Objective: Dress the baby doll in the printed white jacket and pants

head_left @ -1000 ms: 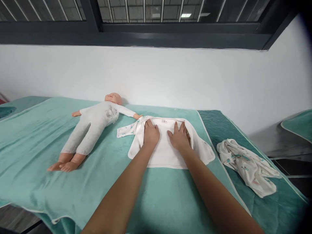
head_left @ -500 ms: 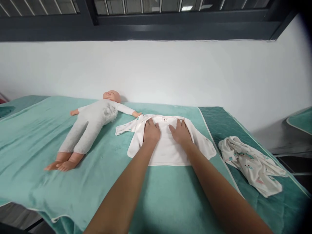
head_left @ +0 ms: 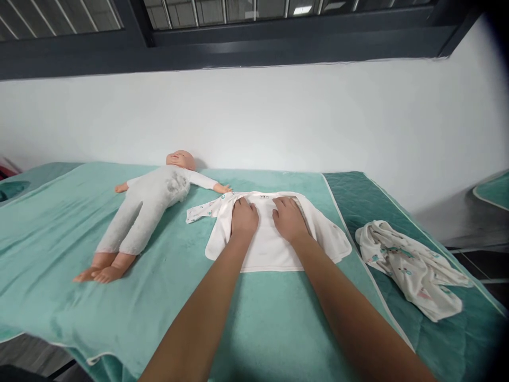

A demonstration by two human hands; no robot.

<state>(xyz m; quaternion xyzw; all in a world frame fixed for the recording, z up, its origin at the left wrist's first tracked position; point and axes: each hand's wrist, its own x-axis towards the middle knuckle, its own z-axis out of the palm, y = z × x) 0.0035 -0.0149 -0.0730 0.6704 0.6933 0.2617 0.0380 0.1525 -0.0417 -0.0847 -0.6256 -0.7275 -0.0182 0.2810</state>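
A white baby shirt [head_left: 266, 254] lies spread on the green bed cover, its plain side up and a small label at the neckline. One patterned sleeve [head_left: 202, 211] stretches out to the left. My left hand [head_left: 244, 216] rests on the shirt's left upper part, fingers laid forward near the collar. Opposite it, my right hand [head_left: 289, 217] lies on the right upper part, with a loose fold of cloth beside its fingers. Both palms face down and their undersides are hidden. A baby doll [head_left: 157, 185] in a pale suit lies to the left, one hand close to the sleeve.
At the right, a crumpled patterned white garment [head_left: 413, 268] sits on a darker green cover [head_left: 345, 193]. Behind the bed rises a white wall [head_left: 254, 116] below a dark window frame [head_left: 238, 50]. The light green cover [head_left: 59, 239] hangs over the front left edge.
My right hand's fingers have drawn closer together and moved slightly left. My left hand remains on the shirt with little movement. The view has tilted slightly.
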